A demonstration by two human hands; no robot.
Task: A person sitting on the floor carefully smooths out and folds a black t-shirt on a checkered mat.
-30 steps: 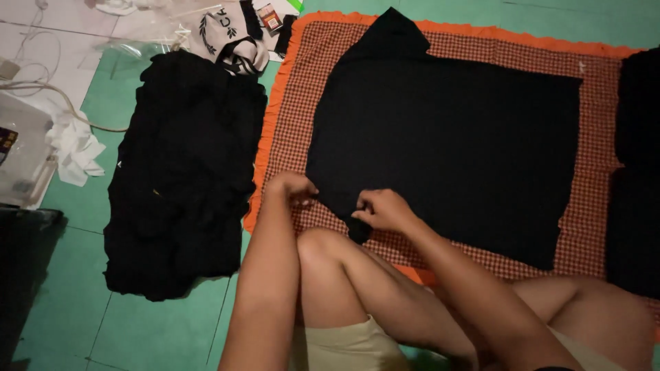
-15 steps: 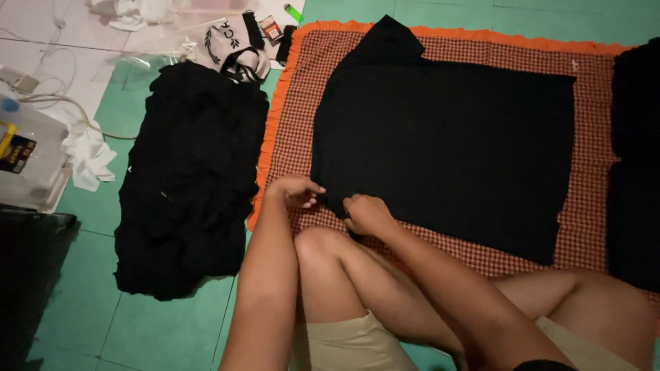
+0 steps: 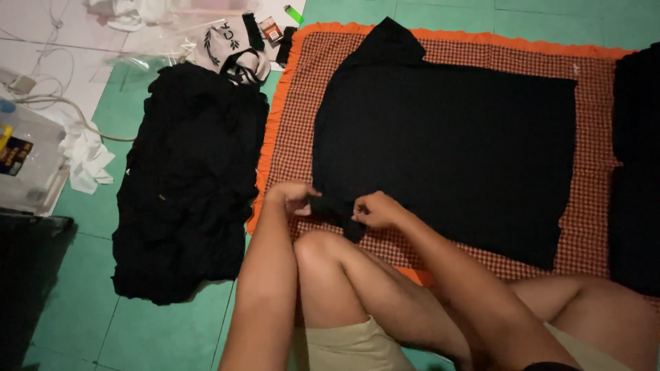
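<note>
Head view: left hand (image 3: pixel 294 196) and right hand (image 3: pixel 375 209) both pinch the black garment's (image 3: pixel 447 151) near-left corner. It lies flat on the checked mat (image 3: pixel 292 137), near its left edge.

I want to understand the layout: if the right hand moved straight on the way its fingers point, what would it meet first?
The right hand points toward the left hand, both pinching the near corner of the flat black cloth garment. It would probably meet the left hand first; depth is unclear.

black cloth (image 3: pixel 636 172) cut off at right edge, dark bin (image 3: pixel 27 275) cropped left
</note>
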